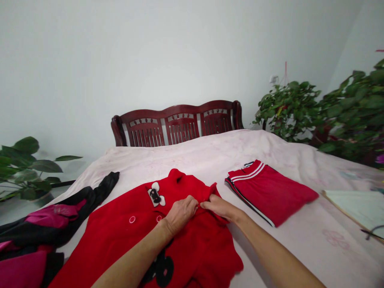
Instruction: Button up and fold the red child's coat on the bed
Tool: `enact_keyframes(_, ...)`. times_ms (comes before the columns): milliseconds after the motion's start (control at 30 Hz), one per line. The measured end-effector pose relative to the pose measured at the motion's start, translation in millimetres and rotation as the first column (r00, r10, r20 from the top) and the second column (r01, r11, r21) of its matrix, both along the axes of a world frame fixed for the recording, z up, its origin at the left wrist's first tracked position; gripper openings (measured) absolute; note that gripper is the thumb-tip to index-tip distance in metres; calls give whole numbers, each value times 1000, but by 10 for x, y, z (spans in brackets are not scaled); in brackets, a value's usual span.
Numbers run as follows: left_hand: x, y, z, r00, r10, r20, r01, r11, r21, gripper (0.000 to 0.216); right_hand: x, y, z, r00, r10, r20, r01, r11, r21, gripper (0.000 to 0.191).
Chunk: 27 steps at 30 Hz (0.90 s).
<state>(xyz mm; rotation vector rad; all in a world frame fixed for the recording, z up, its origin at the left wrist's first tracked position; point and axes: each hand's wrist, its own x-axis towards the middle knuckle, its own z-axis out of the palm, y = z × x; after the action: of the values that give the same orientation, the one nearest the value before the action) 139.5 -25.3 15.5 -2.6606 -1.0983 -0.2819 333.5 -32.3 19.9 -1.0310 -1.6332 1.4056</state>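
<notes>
A: Step: both hands meet at the collar of the red coat [120, 236]; left hand [180, 214] and right hand [220, 208] pinch its fabric, fingertips together

B: Next, likely: fold inward; folded red garment [270, 192] lies right of them

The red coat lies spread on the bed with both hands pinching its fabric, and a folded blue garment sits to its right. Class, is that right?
Not quite. In the head view the folded garment right of the red coat is red with striped trim, not blue. Both the left hand and right hand do pinch the coat.
</notes>
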Motion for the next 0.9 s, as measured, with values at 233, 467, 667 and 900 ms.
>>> enact_keyframes(233, -48, 43, -40, 997, -74, 29, 68, 985, 159, 20, 55, 76, 54, 988, 24, 151, -52, 982, 180, 9)
enact_keyframes(467, -155, 25, -102, 950, -161, 268, 112, 976, 188, 15, -75, 82, -101, 991, -57, -121, 86, 964, 250, 9)
enact_keyframes(667, -238, -37, -243, 917, -76, 392, 38, 994, 105, 19, -206, -13, -173, 937, -156, -312, 115, 983, -146, 18)
enact_keyframes(900, -652, -21, -144, 974, -81, 210, 83, 997, -1, 29, -80, 67, -34, 943, -182, -279, 141, 977, -161, 49)
